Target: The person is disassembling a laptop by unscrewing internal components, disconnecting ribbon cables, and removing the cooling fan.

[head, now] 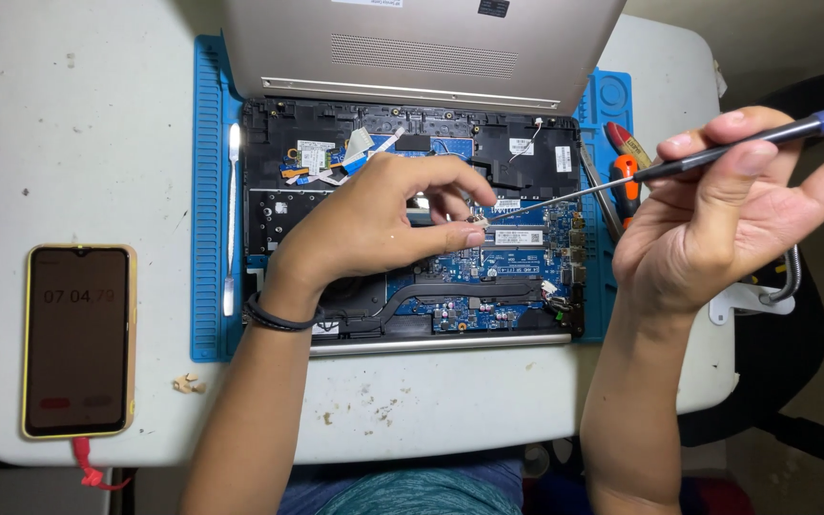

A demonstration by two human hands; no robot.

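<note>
An opened laptop (317, 215) lies on a blue work mat (207, 191), its blue circuit board (526, 277) and black heat pipe exposed. My left hand (374, 224) rests on the board, thumb and fingers pinching near a small part at the middle. My right hand (727, 210) grips a long thin screwdriver (717, 154) with a dark and blue handle. Its metal tip reaches left to the spot by my left fingertips.
A phone (78, 339) in a yellow case lies on the white table (88, 143) at the left. A white pry tool (232, 219) sits along the mat's left side. Red-handled tools (627, 167) lie at the mat's right edge. The laptop's lid (422, 48) stands at the back.
</note>
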